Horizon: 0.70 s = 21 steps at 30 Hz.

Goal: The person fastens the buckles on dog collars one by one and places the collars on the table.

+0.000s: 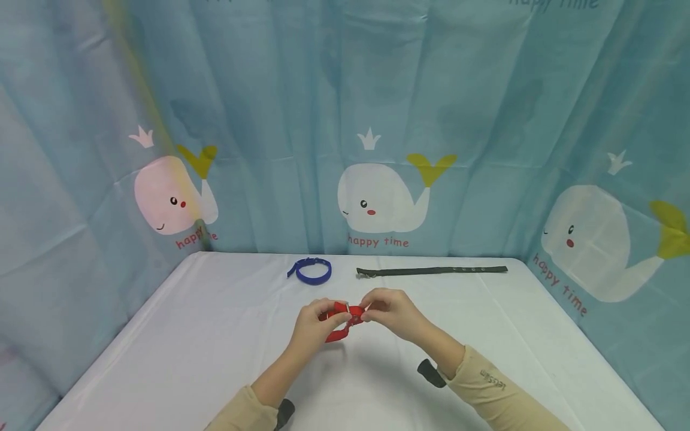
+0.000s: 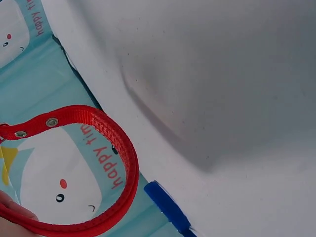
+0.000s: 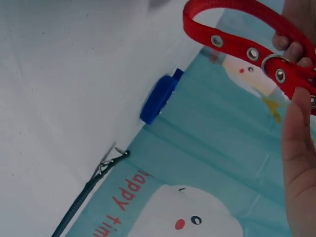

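Observation:
A red dog collar (image 1: 336, 335) with metal eyelets and a D-ring is held above the table, bent into a loop. My left hand (image 1: 312, 328) pinches it between thumb and fingers on the left side. My right hand (image 1: 398, 314) pinches its strap near the buckle area on the right. In the left wrist view the loop of the collar (image 2: 131, 170) fills the lower left corner. Eyelets along the collar (image 3: 234, 43) show in the right wrist view, with the right thumb (image 3: 298, 148) against it. Fingers partly hide the buckle.
A buckled blue collar (image 1: 314, 279) lies at the back of the white table (image 1: 205, 335). To its right, a dark green collar (image 1: 431, 271) lies stretched out straight near the back edge. A blue whale-print curtain (image 1: 302, 197) surrounds the table.

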### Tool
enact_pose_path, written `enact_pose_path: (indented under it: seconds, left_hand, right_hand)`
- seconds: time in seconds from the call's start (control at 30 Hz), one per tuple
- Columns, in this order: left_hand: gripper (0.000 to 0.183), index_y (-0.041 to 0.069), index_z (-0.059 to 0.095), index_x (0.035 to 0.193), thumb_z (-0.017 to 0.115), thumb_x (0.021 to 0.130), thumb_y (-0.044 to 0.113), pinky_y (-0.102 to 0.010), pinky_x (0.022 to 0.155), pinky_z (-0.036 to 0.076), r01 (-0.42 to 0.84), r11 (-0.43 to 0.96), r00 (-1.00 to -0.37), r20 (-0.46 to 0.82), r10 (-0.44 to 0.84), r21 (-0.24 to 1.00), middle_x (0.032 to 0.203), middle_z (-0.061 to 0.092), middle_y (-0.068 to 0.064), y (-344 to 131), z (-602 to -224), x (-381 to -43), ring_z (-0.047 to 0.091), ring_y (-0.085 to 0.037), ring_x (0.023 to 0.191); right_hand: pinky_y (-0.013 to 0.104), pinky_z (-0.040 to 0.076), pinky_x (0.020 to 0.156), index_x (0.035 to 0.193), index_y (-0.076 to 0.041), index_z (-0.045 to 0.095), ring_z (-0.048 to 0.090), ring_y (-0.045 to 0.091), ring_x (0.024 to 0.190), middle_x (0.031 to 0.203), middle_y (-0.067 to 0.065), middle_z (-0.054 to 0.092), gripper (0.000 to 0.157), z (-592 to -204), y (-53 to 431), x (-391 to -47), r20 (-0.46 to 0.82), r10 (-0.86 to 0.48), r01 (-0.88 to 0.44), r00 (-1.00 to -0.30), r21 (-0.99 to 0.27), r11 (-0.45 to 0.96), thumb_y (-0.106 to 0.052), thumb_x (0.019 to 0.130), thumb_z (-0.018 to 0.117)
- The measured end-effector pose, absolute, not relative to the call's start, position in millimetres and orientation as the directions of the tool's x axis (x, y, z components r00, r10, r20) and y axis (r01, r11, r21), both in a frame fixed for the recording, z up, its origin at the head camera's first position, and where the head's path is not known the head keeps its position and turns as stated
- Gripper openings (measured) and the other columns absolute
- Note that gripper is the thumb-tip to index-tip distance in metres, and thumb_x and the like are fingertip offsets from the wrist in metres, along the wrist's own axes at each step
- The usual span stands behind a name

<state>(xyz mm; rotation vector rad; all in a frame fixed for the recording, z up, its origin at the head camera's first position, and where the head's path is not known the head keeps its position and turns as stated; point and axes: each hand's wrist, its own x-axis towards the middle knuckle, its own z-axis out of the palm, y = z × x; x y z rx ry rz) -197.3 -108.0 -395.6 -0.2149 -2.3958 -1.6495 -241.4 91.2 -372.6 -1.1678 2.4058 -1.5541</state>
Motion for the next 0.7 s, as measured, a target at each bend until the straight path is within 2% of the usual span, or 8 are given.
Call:
enact_pose_path:
  seconds: [0.2,0.3,0.43,0.6,0.7]
  left_hand:
    - [0.012,0.005,0.075,0.091,0.076,0.084,0.015,-0.030,0.071,0.048,0.267,0.356,-0.961,0.273,0.032,0.896,0.084,0.064,-0.001,-109.7,-397.3,-201.5,0.054,-0.019,0.084]
    - [0.012,0.005,0.075,0.088,0.076,0.085,0.017,-0.031,0.070,0.047,0.270,0.360,-0.961,0.272,0.046,0.893,0.082,0.063,0.000,-110.7,-398.2,-201.5,0.053,-0.019,0.082]
    - [0.015,0.006,0.075,0.087,0.076,0.085,0.020,-0.029,0.066,0.045,0.294,0.396,-0.954,0.293,0.063,0.870,0.076,0.061,0.002,-109.6,-397.5,-200.0,0.051,-0.018,0.079]
    - [0.012,0.008,0.075,0.085,0.076,0.084,0.020,-0.024,0.061,0.042,0.368,0.463,-0.926,0.362,0.105,0.807,0.070,0.058,0.007,-104.0,-394.8,-198.3,0.049,-0.015,0.075]
    - [0.011,0.008,0.075,0.084,0.075,0.085,0.019,-0.023,0.058,0.040,0.437,0.488,-0.893,0.429,0.136,0.755,0.068,0.056,0.010,-101.4,-394.2,-196.9,0.046,-0.012,0.072]
  right_hand:
    - [0.026,0.056,0.071,0.091,0.000,0.066,0.066,0.014,0.075,0.088,0.009,0.065,0.009,-374.4,90.3,-243.0,0.337,-0.589,-0.554,-0.734,-0.800,0.232,0.002,0.084,0.072]
    - [0.025,0.054,0.068,0.096,0.000,0.067,0.062,0.012,0.073,0.087,0.006,0.065,0.014,-375.0,93.0,-246.4,0.323,-0.602,-0.583,-0.731,-0.754,0.303,-0.004,0.084,0.074]
    - [0.027,0.050,0.068,0.099,-0.003,0.070,0.057,0.012,0.077,0.086,-0.001,0.063,0.017,-369.6,97.6,-248.4,0.364,-0.586,-0.639,-0.724,-0.673,0.372,-0.010,0.084,0.075]
    - [0.031,0.047,0.072,0.102,-0.005,0.074,0.054,0.023,0.088,0.089,-0.002,0.058,0.017,-359.1,90.7,-239.6,0.460,-0.573,-0.709,-0.679,-0.613,0.348,-0.011,0.086,0.073]
    - [0.031,0.044,0.070,0.100,-0.005,0.075,0.048,0.019,0.088,0.088,-0.002,0.054,0.017,-355.4,86.2,-235.1,0.495,-0.582,-0.747,-0.645,-0.568,0.345,-0.010,0.084,0.075]
